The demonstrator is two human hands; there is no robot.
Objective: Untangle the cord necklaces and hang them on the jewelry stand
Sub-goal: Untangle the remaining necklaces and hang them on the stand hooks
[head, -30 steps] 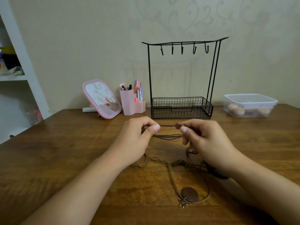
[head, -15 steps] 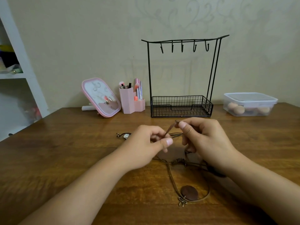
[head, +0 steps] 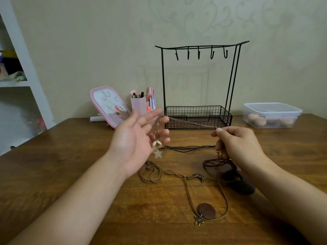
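Nearest on the wooden bench (head: 70, 174) lie the tangled cord necklaces (head: 194, 177), one with a round brown pendant (head: 206, 210). Above them the left hand (head: 136, 138) is spread loose, a cord draped over its fingers; the right hand (head: 237, 144) pinches that cord's end. Further back stands the black jewelry stand (head: 198, 82), its hooks bare, between a pink brush holder (head: 138, 106) and a lidded plastic box (head: 271, 114), all against the patterned wall (head: 106, 41).
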